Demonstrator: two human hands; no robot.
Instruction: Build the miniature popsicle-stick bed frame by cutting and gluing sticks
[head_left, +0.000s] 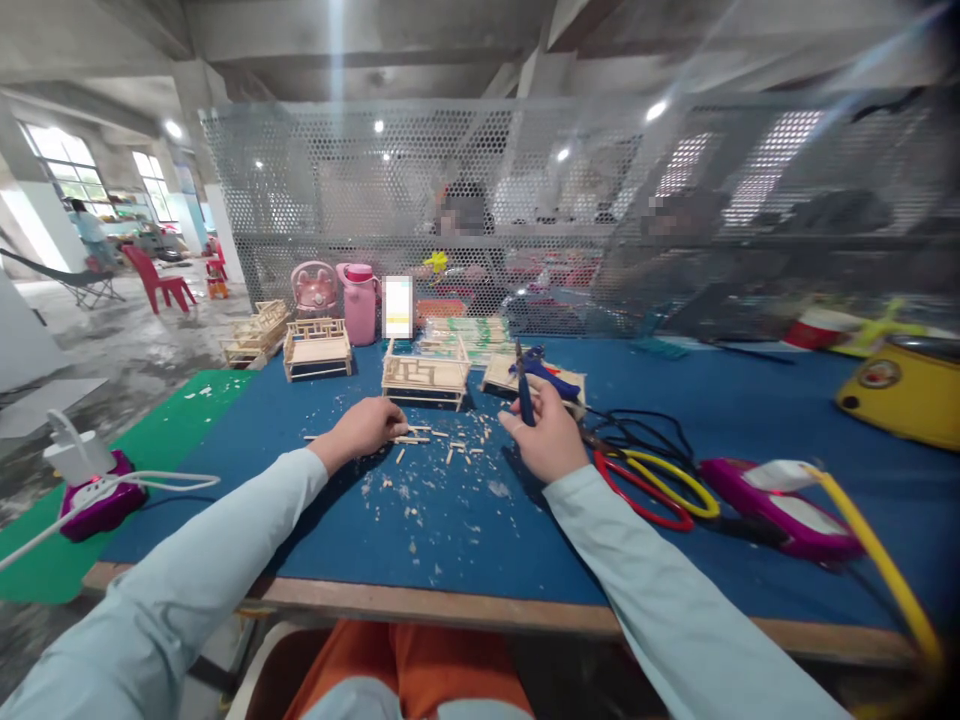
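The left hand [364,428] rests low over the blue tabletop [337,545], near the middle. Its fingers are bent close together beside some short wooden sticks [414,440]; whether they grip one, I cannot tell. The right hand [551,432] has its fingers closed around a dark pointed tool [525,392], which is held upright, with the tip upward. The sticks lie loose between the two hands, among pale crumbs. Just beyond them stands a small wooden frame model [426,379], and another similar model [318,352] is on its left.

About the containers: at the far left side stands a pink bottle [359,308] with a red top; its inside is not visible. On the right is a yellow container [904,395] with a dark rim, and its content also cannot be seen. Near it, farther away, is a red and white tub [821,328].
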